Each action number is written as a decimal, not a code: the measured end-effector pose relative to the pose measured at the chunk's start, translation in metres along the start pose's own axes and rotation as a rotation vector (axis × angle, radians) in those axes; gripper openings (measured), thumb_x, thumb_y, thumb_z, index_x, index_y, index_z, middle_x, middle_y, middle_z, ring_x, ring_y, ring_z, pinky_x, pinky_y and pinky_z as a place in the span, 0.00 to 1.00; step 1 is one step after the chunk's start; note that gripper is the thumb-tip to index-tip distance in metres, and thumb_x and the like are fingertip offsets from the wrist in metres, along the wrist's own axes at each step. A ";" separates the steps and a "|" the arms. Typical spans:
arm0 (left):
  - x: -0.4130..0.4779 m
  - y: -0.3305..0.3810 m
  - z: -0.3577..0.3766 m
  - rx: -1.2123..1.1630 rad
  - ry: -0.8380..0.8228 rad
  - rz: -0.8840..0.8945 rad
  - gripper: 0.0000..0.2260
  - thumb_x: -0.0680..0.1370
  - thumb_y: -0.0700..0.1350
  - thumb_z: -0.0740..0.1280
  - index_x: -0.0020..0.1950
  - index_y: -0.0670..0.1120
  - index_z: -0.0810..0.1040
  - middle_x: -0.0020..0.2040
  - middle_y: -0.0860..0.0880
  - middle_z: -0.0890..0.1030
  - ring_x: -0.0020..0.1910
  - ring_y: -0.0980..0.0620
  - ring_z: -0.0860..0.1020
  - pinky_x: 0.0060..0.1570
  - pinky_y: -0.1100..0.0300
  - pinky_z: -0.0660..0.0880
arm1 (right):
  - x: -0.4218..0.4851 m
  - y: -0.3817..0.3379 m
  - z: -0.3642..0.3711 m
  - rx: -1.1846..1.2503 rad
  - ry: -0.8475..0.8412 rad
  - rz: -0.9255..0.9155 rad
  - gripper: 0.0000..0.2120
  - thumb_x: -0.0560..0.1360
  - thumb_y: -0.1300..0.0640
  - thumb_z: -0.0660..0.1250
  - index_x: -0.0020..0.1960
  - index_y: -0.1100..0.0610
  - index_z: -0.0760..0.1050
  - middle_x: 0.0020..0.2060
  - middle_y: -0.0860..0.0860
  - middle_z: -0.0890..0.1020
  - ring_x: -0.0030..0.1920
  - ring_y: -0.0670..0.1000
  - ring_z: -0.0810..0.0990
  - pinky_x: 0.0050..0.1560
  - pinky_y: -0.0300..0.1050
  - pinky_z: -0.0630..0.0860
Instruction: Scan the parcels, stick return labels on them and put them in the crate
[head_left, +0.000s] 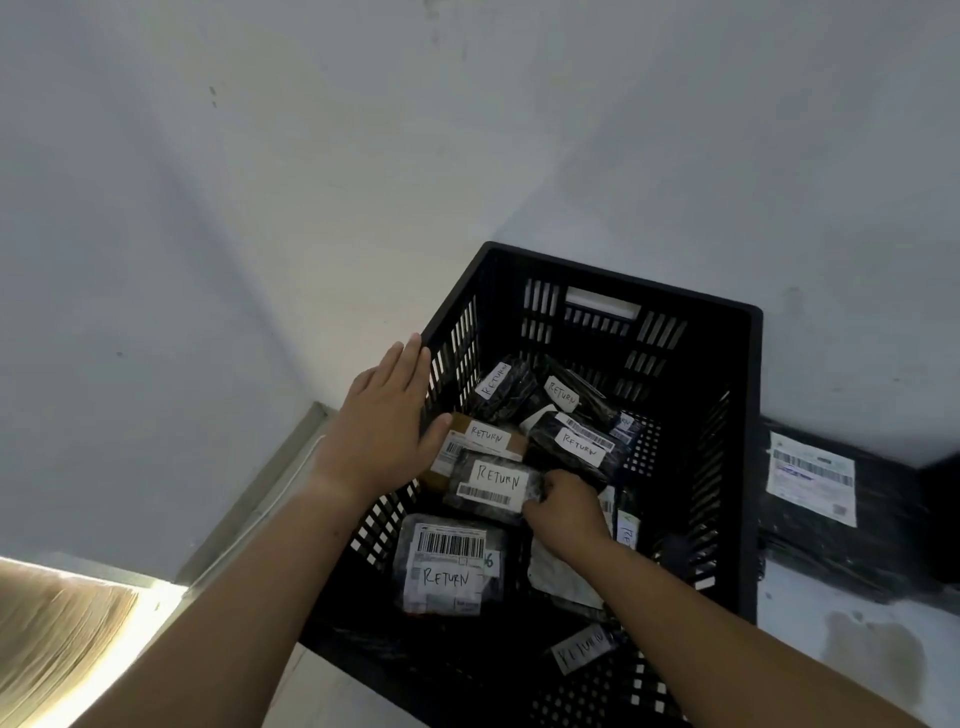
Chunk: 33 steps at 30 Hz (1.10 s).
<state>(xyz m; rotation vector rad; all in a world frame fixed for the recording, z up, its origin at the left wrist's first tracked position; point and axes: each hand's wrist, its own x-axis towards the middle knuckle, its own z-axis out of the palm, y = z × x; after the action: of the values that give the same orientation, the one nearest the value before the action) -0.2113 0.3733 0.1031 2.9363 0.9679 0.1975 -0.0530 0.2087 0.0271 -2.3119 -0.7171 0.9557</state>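
Note:
A black slatted plastic crate (737, 415) stands on the floor and holds several dark-wrapped parcels with white labels that read RETURN. My right hand (563, 512) reaches inside the crate and grips the right end of a black parcel (491, 486) that bears a RETURN label and a barcode strip. My left hand (387, 415) lies flat with straight fingers against the crate's left rim, the thumb over the edge next to a brown parcel (480, 439). Another labelled parcel (449, 564) lies at the near left of the crate.
To the right of the crate, a black parcel with a white shipping label (810, 478) lies on the floor. A pale wall rises behind the crate. A lit, light-coloured surface (57, 634) shows at the lower left.

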 end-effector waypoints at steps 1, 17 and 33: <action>0.000 0.000 0.000 -0.010 0.001 -0.002 0.37 0.80 0.63 0.45 0.82 0.41 0.53 0.83 0.44 0.50 0.82 0.46 0.50 0.77 0.50 0.54 | -0.001 0.001 -0.001 0.000 -0.023 -0.004 0.06 0.75 0.59 0.67 0.46 0.63 0.75 0.42 0.56 0.81 0.40 0.53 0.79 0.33 0.40 0.68; -0.026 0.090 -0.006 -0.504 0.179 0.062 0.09 0.80 0.46 0.70 0.58 0.45 0.82 0.71 0.47 0.75 0.73 0.51 0.69 0.73 0.52 0.66 | -0.133 0.020 -0.117 0.151 -0.080 -0.369 0.31 0.80 0.53 0.66 0.79 0.43 0.57 0.73 0.42 0.70 0.68 0.41 0.73 0.68 0.43 0.72; -0.128 0.384 0.021 -0.738 -0.242 0.240 0.11 0.81 0.51 0.66 0.64 0.60 0.76 0.73 0.71 0.62 0.72 0.73 0.59 0.67 0.75 0.56 | -0.255 0.325 -0.215 0.423 0.130 -0.064 0.27 0.80 0.53 0.67 0.70 0.32 0.61 0.66 0.34 0.74 0.65 0.37 0.74 0.63 0.41 0.75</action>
<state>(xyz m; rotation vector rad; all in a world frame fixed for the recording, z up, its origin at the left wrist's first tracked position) -0.0845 -0.0115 0.1000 2.3041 0.3838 0.1567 0.0395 -0.2454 0.0671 -1.9462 -0.4785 0.8276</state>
